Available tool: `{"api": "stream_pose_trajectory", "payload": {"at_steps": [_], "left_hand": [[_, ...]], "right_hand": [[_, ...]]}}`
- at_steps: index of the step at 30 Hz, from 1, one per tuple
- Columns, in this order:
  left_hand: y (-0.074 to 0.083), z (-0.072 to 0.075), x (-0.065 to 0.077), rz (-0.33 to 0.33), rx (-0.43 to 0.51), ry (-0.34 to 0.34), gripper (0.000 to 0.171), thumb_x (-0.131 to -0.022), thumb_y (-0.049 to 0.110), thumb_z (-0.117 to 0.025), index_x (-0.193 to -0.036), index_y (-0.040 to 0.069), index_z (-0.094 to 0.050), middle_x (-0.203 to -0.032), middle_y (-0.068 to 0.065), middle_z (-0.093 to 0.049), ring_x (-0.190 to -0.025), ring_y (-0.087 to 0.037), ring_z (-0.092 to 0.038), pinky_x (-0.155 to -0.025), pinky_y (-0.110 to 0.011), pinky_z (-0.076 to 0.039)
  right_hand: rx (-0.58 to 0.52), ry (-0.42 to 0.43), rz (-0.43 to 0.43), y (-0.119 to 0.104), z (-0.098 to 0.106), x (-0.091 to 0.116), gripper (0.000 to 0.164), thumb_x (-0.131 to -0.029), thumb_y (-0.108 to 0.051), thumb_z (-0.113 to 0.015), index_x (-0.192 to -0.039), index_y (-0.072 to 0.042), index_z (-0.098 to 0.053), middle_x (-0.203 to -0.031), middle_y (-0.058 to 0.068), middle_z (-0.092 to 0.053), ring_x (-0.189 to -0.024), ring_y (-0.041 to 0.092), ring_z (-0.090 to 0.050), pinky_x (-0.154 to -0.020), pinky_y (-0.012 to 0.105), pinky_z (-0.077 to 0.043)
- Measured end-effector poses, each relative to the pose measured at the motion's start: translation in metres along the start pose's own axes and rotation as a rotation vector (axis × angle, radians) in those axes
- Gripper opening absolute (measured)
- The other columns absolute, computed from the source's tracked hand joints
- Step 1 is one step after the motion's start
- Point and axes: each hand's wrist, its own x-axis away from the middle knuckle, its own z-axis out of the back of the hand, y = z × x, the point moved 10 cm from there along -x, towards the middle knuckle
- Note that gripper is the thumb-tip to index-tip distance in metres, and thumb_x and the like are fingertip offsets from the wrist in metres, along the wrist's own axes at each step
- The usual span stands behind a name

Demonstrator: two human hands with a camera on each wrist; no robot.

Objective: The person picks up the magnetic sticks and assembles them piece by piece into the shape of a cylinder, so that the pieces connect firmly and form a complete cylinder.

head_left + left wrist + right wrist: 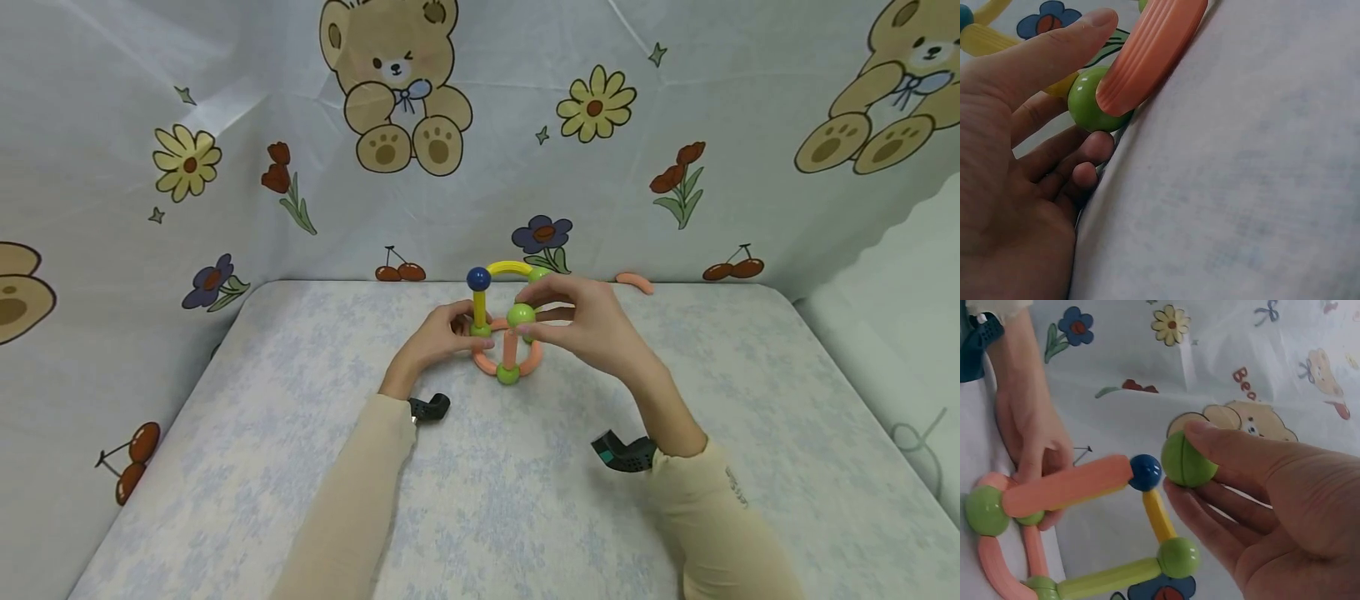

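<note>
A toy frame of ball-and-stick pieces stands on the table, its base a ring of curved orange sticks and green balls. My left hand holds the base's left green ball, fingers curled beside and under it. From that ball rises a yellow stick topped by a blue ball. A straight orange stick stands on the front green ball. My right hand pinches a loose green ball between thumb and fingers, slightly apart from that orange stick's upper end.
A curved yellow stick joins the blue ball to another green ball, held up by a green stick. One curved orange piece lies at the table's back edge, against the patterned cloth.
</note>
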Motion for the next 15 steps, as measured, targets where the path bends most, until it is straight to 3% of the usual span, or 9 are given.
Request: {"api": "stream_pose_trajectory", "payload": {"at_steps": [5,15], "left_hand": [[0.001,-0.001,0.001,-0.01,0.0,-0.001,0.033,-0.089,0.033,-0.088,-0.115,0.02,-0.072,-0.09,-0.007,-0.063,-0.077,-0.023,-0.053,-0.07,-0.033,-0.044],[0.002,0.0,0.0,0.014,-0.035,0.013,0.035,-0.09,0.037,-0.086,-0.117,0.02,-0.072,-0.093,-0.006,-0.064,-0.078,-0.021,-0.052,-0.069,-0.031,-0.042]], "right_hand": [[0.014,0.009,0.049,-0.004,-0.006,-0.001,0.032,-0.087,-0.01,-0.087,-0.116,-0.01,-0.074,-0.115,0.004,-0.072,-0.109,0.021,-0.074,-0.096,0.044,-0.06],[0.14,-0.067,0.014,0.005,-0.015,-0.003,0.036,-0.089,-0.015,-0.086,-0.122,-0.01,-0.074,-0.117,0.003,-0.074,-0.112,0.022,-0.073,-0.09,0.039,-0.062]]}}
